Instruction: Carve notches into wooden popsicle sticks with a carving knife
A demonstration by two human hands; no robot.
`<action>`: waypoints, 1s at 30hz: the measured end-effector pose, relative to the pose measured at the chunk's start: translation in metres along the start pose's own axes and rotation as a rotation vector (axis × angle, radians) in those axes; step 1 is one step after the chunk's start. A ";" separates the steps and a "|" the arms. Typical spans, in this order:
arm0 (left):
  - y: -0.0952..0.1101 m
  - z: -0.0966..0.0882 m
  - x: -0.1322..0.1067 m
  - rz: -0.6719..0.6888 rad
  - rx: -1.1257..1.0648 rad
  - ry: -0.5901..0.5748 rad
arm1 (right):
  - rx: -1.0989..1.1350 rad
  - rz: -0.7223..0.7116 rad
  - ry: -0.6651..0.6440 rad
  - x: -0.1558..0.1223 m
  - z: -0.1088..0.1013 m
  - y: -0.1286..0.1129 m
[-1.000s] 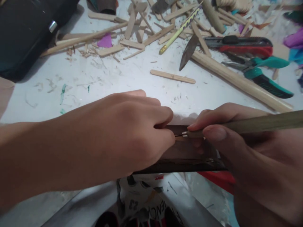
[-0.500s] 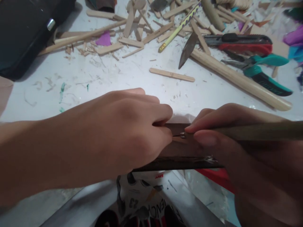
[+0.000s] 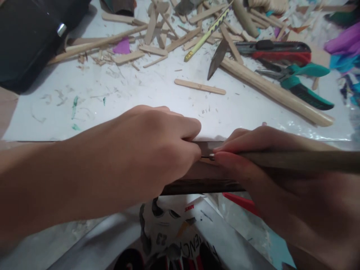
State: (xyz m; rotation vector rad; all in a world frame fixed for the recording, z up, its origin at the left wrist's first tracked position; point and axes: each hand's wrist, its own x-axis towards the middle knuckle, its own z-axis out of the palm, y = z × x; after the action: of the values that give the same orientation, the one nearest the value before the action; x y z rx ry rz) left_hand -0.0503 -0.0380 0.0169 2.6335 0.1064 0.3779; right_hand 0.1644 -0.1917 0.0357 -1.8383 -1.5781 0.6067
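Observation:
My left hand (image 3: 146,157) is curled into a closed grip at the table's near edge, its fingertips pressing a small piece that is hidden under them, on a dark wooden board (image 3: 202,180). My right hand (image 3: 267,165) pinches a long olive-brown tool handle (image 3: 295,160). The tool's metal collar and thin tip (image 3: 209,157) point left and meet the left fingertips. The board lies under both hands.
The white table (image 3: 140,93) is strewn with wood shavings and several craft sticks (image 3: 199,86). A long dowel (image 3: 275,92), a red and black utility knife (image 3: 277,50), teal-handled pliers (image 3: 300,80), a patterned pencil (image 3: 206,33) and a black case (image 3: 28,33) lie beyond.
The right hand and its tool have slid slightly left, bringing the tip closer to the left fingertips. The view has shifted a little right.

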 end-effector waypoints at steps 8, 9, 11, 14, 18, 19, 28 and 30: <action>0.003 -0.001 0.001 -0.024 0.022 -0.037 | 0.364 0.254 0.062 0.008 0.007 0.004; 0.003 -0.001 0.000 -0.021 0.010 -0.031 | 0.451 0.326 0.047 0.010 0.006 0.005; 0.002 0.000 0.000 -0.014 -0.005 -0.023 | 0.588 0.435 -0.004 0.012 0.004 0.008; 0.002 0.001 -0.001 -0.027 -0.002 -0.034 | 0.671 0.468 -0.058 0.011 0.002 0.011; 0.002 -0.001 -0.001 -0.052 -0.018 -0.069 | 0.614 0.445 0.010 0.008 0.002 0.013; 0.002 -0.001 0.000 -0.056 -0.024 -0.072 | 0.595 0.441 0.020 0.007 0.002 0.013; 0.000 0.001 0.001 -0.029 -0.008 -0.063 | 0.498 0.361 0.064 0.007 0.005 0.007; 0.000 0.001 0.000 -0.032 -0.001 -0.064 | 0.473 0.353 0.069 0.007 0.005 0.007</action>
State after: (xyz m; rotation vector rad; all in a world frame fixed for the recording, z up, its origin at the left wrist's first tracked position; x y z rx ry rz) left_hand -0.0499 -0.0385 0.0161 2.6364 0.1271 0.2827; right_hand 0.1673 -0.1845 0.0276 -1.7492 -0.9588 0.9696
